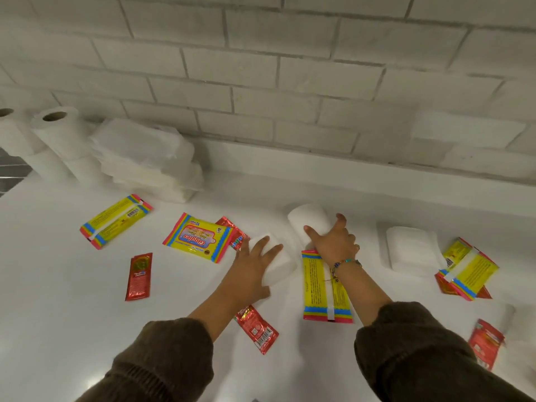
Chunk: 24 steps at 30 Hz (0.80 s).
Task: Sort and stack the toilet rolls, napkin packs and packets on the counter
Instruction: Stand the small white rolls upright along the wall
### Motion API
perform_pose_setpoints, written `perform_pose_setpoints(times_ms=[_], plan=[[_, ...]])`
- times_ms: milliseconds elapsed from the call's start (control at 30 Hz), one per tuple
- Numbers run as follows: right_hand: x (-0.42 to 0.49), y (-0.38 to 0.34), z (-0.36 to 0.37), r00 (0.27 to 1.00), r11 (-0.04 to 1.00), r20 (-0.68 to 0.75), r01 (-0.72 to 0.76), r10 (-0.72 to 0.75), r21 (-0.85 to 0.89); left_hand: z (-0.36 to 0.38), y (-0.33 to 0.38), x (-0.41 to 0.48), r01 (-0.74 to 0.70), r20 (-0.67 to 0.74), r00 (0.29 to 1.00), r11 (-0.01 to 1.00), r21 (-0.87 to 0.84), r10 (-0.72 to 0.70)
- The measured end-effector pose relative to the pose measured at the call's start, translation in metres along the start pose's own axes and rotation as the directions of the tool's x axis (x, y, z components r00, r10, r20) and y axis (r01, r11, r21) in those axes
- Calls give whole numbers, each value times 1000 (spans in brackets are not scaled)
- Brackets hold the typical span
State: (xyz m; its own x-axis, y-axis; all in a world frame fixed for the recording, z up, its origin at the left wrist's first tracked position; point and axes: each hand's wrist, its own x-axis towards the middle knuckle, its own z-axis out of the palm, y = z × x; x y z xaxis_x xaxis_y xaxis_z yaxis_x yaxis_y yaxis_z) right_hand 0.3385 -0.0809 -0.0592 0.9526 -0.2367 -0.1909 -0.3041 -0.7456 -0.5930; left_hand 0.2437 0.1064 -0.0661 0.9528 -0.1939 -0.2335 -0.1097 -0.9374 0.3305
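Observation:
My left hand (251, 271) wraps around a white toilet roll (277, 261) lying on the white counter (58, 285). My right hand (333, 242) grips a second toilet roll (309, 219) lying just behind it. Yellow wipe packs are scattered around: one (116, 220) at the left, one (198, 237) face up in the middle, one (319, 288) under my right wrist, one (470, 269) at the right. Red sachets (139, 275) (258, 329) (485, 343) lie loose. A white napkin pack (409, 249) rests to the right of my right hand.
At the back left, upright toilet rolls (55, 132) stand stacked beside a pile of napkin packs (145, 161) against the tiled wall (290, 68). A metal sink edge (11, 172) shows at the far left. Another white roll (504, 314) lies at the right edge.

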Motion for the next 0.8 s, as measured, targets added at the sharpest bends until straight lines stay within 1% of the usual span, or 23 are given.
perform_pose_setpoints(times_ms=[33,100,167,233,300,367,433,500,567,600,700,800], plan=[[0,0,2,1000,1000,-13,-3,3,21,0,0,1,1,-2,1000,1000,9,-1],[-2,-2,5,999,990,-48,26,-19,142,0,0,3,1,-9,1000,999,42,0],[-6,-5,5,995,945,-55,95,-82,313,-1,1,6,9,-18,1000,995,96,-8],[-12,-8,4,986,901,-92,166,-141,400,-2,1,9,18,-46,999,993,116,-13],[-17,-10,1,976,864,-170,202,-137,462,0,-1,12,-3,-103,995,997,71,10],[-24,-13,-2,966,822,-236,220,-108,525,0,-7,17,-49,-155,987,999,-14,47],[-30,-14,-5,960,804,-263,229,-94,549,-6,-14,26,-77,-191,980,991,-113,54],[-35,-14,-9,964,799,-258,208,-69,564,-19,-18,35,-59,-263,965,950,-306,-25],[-38,-15,-11,966,800,-253,190,-50,568,-37,-24,45,-30,-341,925,863,-505,-167],[-39,-15,-12,967,802,-252,185,-44,568,-46,-27,51,-20,-370,898,818,-575,-238],[-41,-17,-13,967,822,-250,179,-46,541,-68,-43,68,-17,-414,825,714,-700,-385],[-41,-20,-13,966,845,-251,184,-61,502,-83,-58,91,-5,-424,769,659,-752,-478]])
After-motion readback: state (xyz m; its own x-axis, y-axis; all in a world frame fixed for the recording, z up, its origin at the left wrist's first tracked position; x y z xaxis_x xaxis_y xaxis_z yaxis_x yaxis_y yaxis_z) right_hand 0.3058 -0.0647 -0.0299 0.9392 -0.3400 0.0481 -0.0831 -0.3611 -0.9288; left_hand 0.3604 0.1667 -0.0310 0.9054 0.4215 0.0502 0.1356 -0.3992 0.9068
